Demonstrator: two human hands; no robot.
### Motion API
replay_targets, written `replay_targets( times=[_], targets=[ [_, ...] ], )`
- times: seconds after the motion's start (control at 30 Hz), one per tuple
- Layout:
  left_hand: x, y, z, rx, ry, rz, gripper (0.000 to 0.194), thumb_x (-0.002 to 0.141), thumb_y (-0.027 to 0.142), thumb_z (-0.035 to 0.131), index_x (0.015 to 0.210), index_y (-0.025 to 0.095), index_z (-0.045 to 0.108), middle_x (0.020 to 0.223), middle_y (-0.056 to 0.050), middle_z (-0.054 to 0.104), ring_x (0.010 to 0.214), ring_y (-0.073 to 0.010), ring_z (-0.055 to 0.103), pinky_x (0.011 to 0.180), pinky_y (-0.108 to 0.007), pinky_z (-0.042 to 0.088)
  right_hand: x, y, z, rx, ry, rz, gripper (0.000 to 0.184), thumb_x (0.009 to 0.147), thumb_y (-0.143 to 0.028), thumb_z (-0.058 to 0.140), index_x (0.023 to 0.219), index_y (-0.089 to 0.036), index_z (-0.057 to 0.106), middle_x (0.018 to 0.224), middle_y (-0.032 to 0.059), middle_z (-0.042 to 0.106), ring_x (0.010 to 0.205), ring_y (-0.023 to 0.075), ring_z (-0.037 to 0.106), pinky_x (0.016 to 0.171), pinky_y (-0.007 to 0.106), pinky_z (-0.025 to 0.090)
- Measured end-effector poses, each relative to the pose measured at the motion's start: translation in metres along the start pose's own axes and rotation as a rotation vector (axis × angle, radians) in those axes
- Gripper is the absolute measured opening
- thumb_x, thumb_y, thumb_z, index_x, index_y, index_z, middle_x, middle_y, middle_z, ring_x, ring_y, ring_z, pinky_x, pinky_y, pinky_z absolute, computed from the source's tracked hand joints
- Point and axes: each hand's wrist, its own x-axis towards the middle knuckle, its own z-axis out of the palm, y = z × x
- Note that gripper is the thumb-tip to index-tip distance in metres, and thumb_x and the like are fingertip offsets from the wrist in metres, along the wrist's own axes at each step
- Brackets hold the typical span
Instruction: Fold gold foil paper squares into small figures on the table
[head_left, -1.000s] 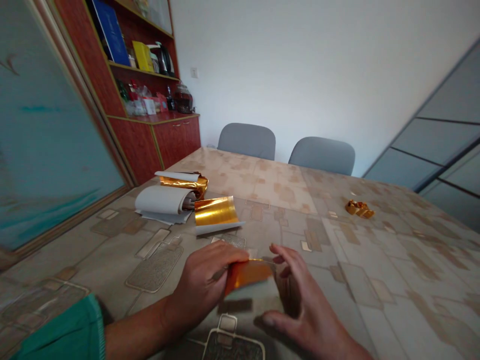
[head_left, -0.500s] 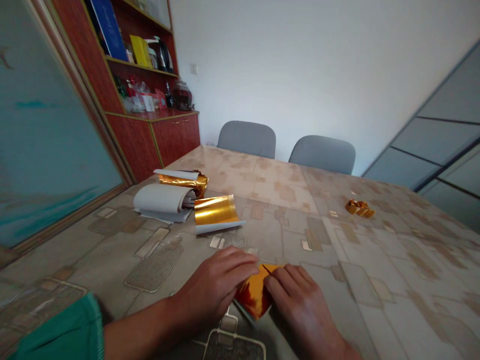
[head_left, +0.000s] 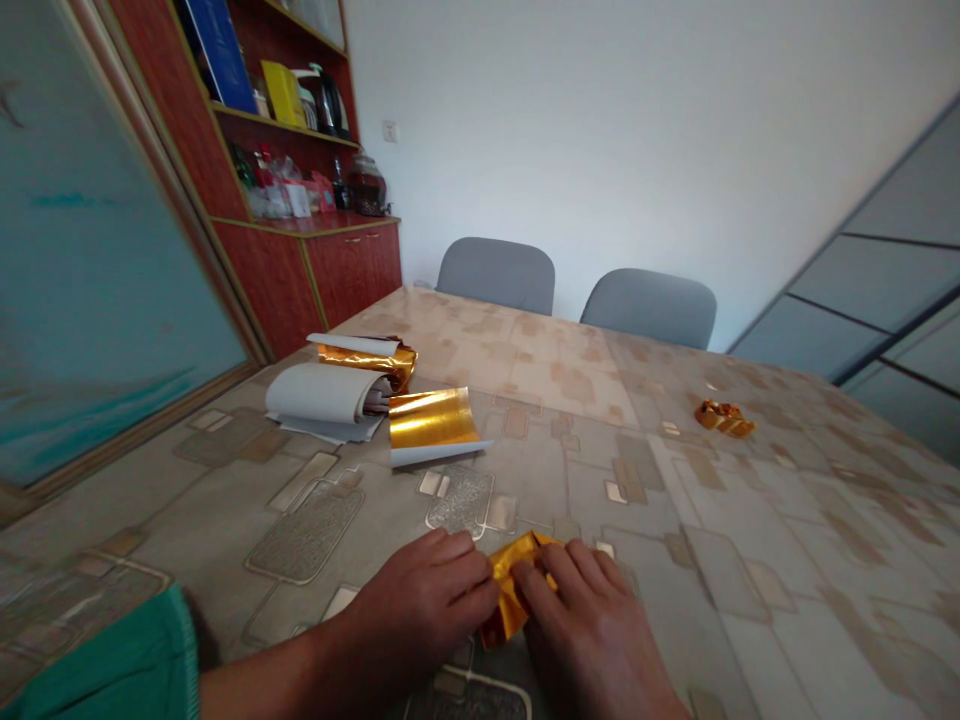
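Between my hands, low over the near part of the table, is a folded sheet of gold foil paper. My left hand grips its left side, fingers curled and thumb pressed in. On the right side my right hand is closed on the same paper, its fingers bent over the top. The fingers hide much of the folds. Farther off lies a loose gold foil sheet with its near edge curled up white. A folded gold foil shape sits away to the right.
A curled stack of white-backed paper lies at the left, with crumpled gold foil behind it. A patterned cloth covers the table. Two grey chairs stand at the far side, and a red cabinet is at the back left.
My left hand has gone from flat, stretched fingers to curled ones gripping the paper. The foil's broad flat face has become narrower and more creased. The view has shifted slightly.
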Motion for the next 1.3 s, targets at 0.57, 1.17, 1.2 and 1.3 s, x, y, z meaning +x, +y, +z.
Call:
replay_targets(
  times=[0.57,1.17,1.2,1.3],
  targets=[
    [-0.017,-0.008,-0.019,-0.379,-0.190,-0.540,0.009,0.089,0.015,0.068,0.085,0.022,0.068,0.097,-0.002,0.060,0.094,-0.0218,0.056,0.079,-0.032,0.040,0.003,-0.001,0.001,0.457,-0.082,0.187,0.020,0.092,-0.014,0.054,0.074,-0.022,0.054,0.077,0.0035,0.065,0.068,0.0190,0.061,0.060,0.026,0.044],
    [-0.009,-0.009,-0.017,-0.322,-0.126,-0.551,0.011,0.087,0.013,0.068,0.081,0.020,0.064,0.096,-0.001,0.060,0.092,-0.0213,0.055,0.080,-0.033,0.041,0.004,-0.005,0.014,0.298,-0.027,0.227,0.021,0.089,-0.009,0.053,0.075,-0.024,0.050,0.072,0.0011,0.061,0.062,0.0187,0.061,0.057,0.026,0.043],
    [-0.009,-0.008,-0.016,-0.318,-0.124,-0.555,0.011,0.086,0.012,0.068,0.080,0.020,0.063,0.095,-0.001,0.060,0.091,-0.0212,0.055,0.079,-0.033,0.041,0.004,-0.005,0.014,0.292,-0.028,0.226,0.020,0.089,-0.009,0.053,0.075,-0.024,0.049,0.073,0.0013,0.062,0.062,0.0188,0.061,0.057,0.026,0.043],
    [-0.008,-0.007,-0.016,-0.306,-0.131,-0.563,0.013,0.084,0.009,0.068,0.078,0.019,0.063,0.094,-0.002,0.061,0.091,-0.0218,0.056,0.078,-0.034,0.040,0.004,-0.006,0.015,0.274,-0.034,0.224,0.019,0.089,-0.010,0.053,0.076,-0.024,0.050,0.073,0.0019,0.062,0.063,0.0193,0.061,0.057,0.027,0.044]
  ],
)
